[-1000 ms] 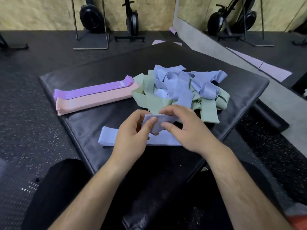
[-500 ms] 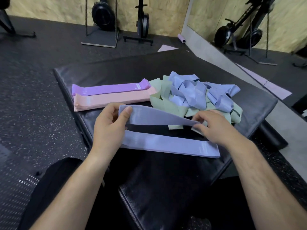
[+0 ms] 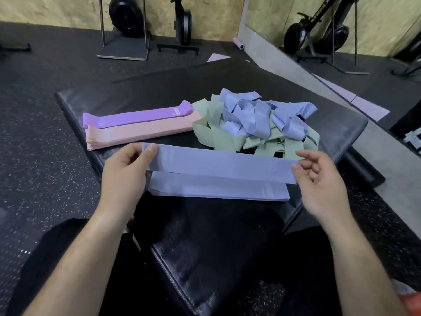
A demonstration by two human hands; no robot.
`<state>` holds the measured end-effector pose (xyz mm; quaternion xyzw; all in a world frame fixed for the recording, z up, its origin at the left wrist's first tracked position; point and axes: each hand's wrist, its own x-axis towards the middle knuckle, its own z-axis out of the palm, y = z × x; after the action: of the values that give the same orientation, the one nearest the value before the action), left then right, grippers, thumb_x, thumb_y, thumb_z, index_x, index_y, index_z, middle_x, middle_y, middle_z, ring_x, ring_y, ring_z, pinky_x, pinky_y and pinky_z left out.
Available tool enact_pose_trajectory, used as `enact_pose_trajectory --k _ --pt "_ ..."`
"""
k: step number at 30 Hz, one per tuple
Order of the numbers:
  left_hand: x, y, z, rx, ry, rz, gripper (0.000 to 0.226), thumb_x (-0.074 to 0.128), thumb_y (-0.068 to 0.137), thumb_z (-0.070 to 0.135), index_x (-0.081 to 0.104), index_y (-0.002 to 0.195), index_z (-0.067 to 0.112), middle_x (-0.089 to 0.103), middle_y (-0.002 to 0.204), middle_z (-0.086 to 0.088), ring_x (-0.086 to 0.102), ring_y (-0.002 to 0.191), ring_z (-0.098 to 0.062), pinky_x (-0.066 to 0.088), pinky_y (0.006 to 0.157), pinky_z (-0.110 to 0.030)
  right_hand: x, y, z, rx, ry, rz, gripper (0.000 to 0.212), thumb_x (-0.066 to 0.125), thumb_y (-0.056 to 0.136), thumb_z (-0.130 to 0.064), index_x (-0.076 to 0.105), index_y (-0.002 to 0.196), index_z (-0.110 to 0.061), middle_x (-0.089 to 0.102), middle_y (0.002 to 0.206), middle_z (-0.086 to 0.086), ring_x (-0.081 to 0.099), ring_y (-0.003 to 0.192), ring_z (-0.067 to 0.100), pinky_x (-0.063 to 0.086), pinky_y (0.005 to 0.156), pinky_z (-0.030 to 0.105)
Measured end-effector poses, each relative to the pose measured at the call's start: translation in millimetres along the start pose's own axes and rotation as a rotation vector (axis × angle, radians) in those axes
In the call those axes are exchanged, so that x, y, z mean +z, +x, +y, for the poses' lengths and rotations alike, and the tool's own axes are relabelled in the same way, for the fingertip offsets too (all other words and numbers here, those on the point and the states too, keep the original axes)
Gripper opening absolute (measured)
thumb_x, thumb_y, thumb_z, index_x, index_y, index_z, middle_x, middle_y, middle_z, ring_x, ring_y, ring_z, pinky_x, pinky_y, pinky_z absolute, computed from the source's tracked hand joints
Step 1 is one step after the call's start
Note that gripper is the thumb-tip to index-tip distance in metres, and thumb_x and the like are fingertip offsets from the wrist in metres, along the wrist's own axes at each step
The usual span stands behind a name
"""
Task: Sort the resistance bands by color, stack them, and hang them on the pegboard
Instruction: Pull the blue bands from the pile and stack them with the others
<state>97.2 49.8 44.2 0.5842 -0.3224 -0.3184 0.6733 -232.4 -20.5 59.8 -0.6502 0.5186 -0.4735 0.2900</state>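
A blue resistance band (image 3: 218, 164) is stretched flat between my hands, just above a flat blue stack (image 3: 216, 189) on the black mat (image 3: 227, 247). My left hand (image 3: 124, 176) pinches its left end, my right hand (image 3: 319, 181) its right end. Behind lie a neat purple stack (image 3: 136, 116) and a pink stack (image 3: 141, 132), side by side. A loose heap of blue bands (image 3: 257, 115) and green bands (image 3: 218, 137) sits to their right. No pegboard is in view.
The mat rests on dark speckled rubber floor (image 3: 45, 167). Weight-plate stands (image 3: 127, 26) line the wooden back wall. A grey concrete strip (image 3: 387, 160) runs along the right, with more gym gear (image 3: 319, 28) beyond. My dark-trousered legs flank the mat's near end.
The blue band went from bunched between my hands to pulled out flat. My hands moved apart to its two ends, over the blue stack.
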Motion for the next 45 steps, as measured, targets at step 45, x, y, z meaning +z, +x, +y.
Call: enact_pose_trajectory --k 45 --pt "53.4 -28.5 -48.1 0.660 1.085 -0.555 0.045 0.050 0.092 0.056 0.067 0.124 0.030 0.059 0.125 0.011 0.053 0.121 -0.016 0.028 0.100 -0.029 -1.4 -4.4 56.2 -0.221 -0.409 -0.336 0.056 0.067 0.073 -0.073 0.072 0.117 -0.037 0.055 0.120 -0.020 0.039 0.123 0.003 0.034 0.114 0.038"
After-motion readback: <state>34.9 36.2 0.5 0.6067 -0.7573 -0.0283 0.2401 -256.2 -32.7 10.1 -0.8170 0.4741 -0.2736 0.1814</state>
